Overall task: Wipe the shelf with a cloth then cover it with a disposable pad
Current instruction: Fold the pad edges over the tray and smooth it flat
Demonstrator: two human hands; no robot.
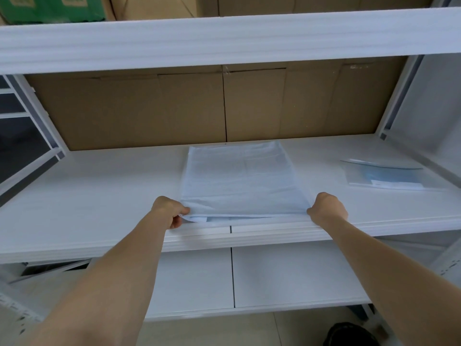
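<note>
No legible text on the green box or the packet.

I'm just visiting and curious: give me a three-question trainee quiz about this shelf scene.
1. True or false: the left hand and right hand each pinch a near corner of the pale blue folded disposable pad.
2. What lies on the white metal shelf to the pad's right? A) clear plastic packet B) red bucket
3. Fill in: behind the pad stand brown ____ boxes.

Key: 1 true; 2 A, the clear plastic packet; 3 cardboard.
</note>
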